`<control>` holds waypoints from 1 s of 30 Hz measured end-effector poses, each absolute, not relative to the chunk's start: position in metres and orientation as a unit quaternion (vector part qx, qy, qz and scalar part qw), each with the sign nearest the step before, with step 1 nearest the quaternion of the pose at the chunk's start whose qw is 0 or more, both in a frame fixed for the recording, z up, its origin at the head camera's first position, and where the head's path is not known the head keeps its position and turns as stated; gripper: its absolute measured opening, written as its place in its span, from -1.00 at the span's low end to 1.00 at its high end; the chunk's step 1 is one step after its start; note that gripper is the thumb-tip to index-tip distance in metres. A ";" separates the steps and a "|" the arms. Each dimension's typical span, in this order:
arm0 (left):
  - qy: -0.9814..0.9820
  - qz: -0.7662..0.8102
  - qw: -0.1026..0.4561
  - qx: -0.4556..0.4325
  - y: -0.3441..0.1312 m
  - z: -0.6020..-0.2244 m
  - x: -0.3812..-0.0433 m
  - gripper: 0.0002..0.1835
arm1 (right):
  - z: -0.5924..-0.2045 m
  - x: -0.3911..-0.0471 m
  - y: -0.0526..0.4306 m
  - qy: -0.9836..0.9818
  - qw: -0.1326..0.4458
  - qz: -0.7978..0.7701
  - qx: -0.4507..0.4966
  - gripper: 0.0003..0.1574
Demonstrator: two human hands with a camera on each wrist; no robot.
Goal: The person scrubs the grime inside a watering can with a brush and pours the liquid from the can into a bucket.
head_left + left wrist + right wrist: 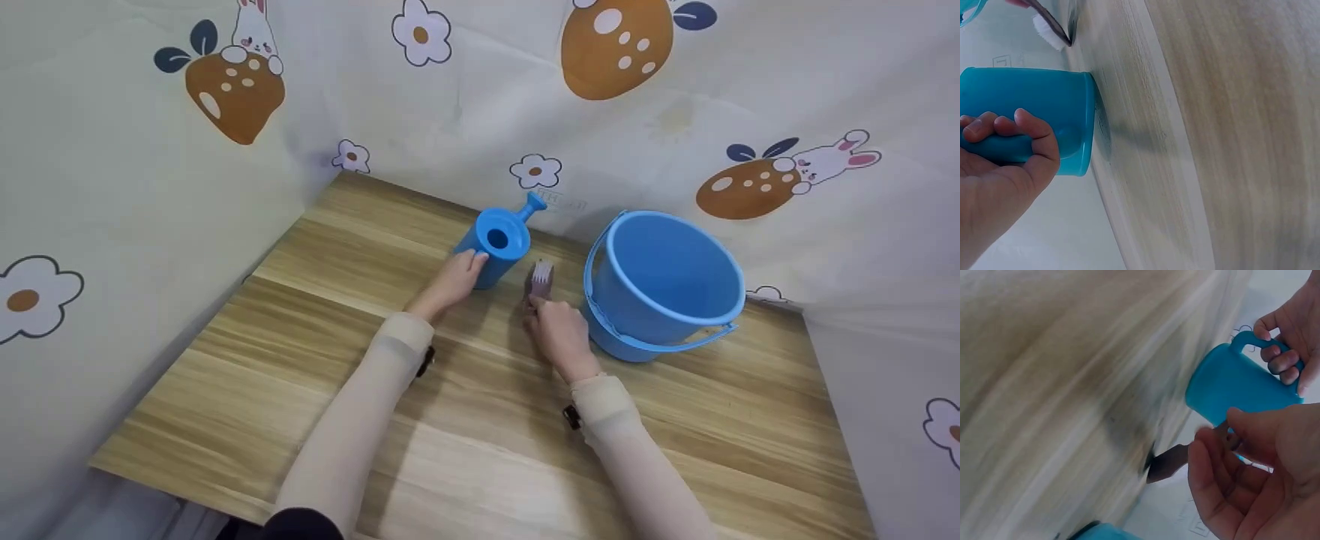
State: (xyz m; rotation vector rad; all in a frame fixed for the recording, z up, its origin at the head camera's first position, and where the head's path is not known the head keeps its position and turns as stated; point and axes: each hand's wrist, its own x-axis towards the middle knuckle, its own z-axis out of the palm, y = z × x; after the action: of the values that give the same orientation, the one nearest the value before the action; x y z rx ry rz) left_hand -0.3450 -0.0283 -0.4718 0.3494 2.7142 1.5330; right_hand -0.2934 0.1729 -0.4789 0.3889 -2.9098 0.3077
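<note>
My left hand point(452, 280) grips the handle of a blue watering can point(498, 268), its round filling hole facing up and its spout toward the wall. In the left wrist view, the fingers curl round the can's handle point(1002, 148); the can's base is at or just above the tabletop, cannot tell which. My right hand point(562, 336) pinches the brown handle of a small brush point(541, 282) with white bristles. The brush slants with its head at the wood, between can and bucket. In the right wrist view, its handle point(1169, 463) shows between thumb and fingers, the bristles hidden.
A blue bucket point(626, 289) with its carrying handle lowered stands right of my right hand. The wood-grain table point(300, 360) meets a printed cloth wall point(465, 112) at the back and sides. The table's front left edge lies near my left elbow.
</note>
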 end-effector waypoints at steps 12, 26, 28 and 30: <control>0.867 0.486 0.017 0.107 -0.023 -0.470 -0.345 -0.64 | -0.497 -0.297 0.188 -0.986 0.035 0.086 0.140 -0.65; 0.858 0.502 0.020 0.105 -0.025 -0.472 -0.343 -0.64 | -0.490 -0.297 0.192 -0.974 0.055 0.113 0.186 -0.74; 0.848 0.521 0.022 0.099 -0.024 -0.472 -0.343 -0.65 | -0.482 -0.293 0.194 -0.973 0.052 0.129 0.187 -0.77; 0.840 0.534 0.017 0.096 -0.022 -0.470 -0.344 -0.65 | -0.469 -0.286 0.196 -0.971 0.036 0.152 0.180 -0.76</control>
State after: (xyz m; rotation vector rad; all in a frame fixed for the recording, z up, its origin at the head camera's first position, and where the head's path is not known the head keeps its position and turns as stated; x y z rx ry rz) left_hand -0.3436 -0.0225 -0.4699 0.2978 2.6104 1.6606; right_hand -0.2865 0.1962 -0.4688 0.5540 -2.9824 0.4667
